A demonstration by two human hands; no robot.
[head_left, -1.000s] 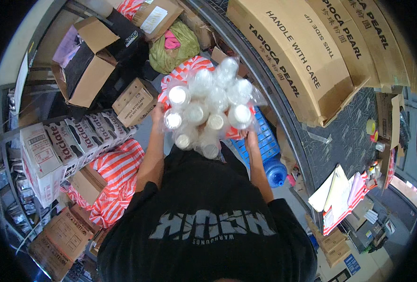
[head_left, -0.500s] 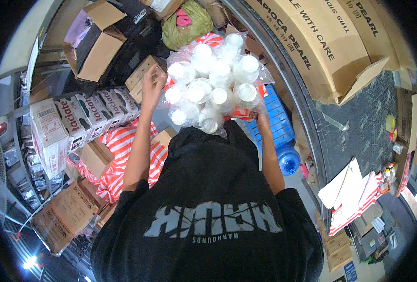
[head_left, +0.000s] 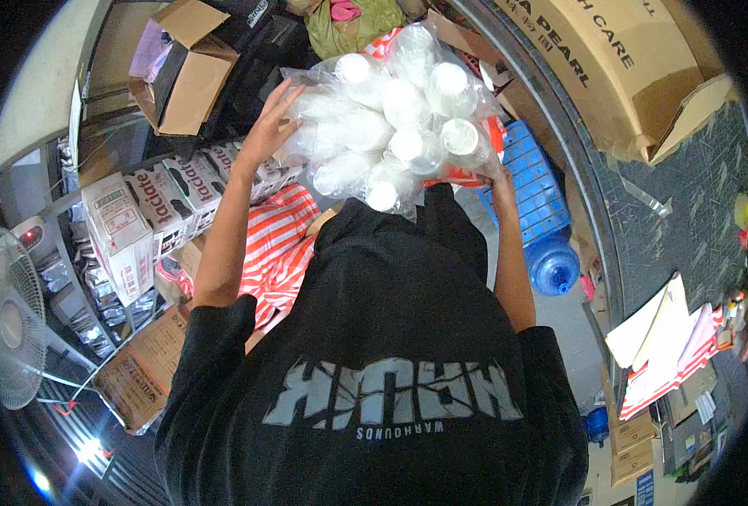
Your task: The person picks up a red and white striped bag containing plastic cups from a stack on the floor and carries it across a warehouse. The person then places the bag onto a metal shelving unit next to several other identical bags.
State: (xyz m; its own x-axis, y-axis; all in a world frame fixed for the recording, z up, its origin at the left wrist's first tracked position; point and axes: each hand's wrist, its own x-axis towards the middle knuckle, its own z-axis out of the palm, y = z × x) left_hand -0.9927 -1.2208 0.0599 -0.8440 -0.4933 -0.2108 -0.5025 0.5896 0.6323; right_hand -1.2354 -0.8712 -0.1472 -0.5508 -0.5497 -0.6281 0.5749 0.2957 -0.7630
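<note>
In front of my chest is a clear plastic bag (head_left: 340, 126) packed with several translucent, bottle-like pieces (head_left: 407, 103) with white round ends. Those on its left side lie tilted, showing their lengths. My left hand (head_left: 269, 128) is at the bag's left edge with its fingers spread, nearly or just touching the film. At the lower right corner my right hand (head_left: 502, 191) is closed on the bag's edge; its fingertips are partly hidden. Red-and-white plastic (head_left: 456, 179) shows beneath the bag on that side.
A blue crate (head_left: 536, 181) and a blue water jug (head_left: 551, 263) stand to the right, beside a dark counter (head_left: 669, 228) bearing large cartons (head_left: 593, 72). White printed boxes (head_left: 119, 232), a striped red-and-white bag (head_left: 277, 249) and a fan (head_left: 11, 316) are on the left. An open carton (head_left: 192, 88) is far left.
The bag's left pieces have tipped over from end-on to lying sideways. My left hand has gone from curled to spread fingers at the bag's edge. The whole view has shifted slightly.
</note>
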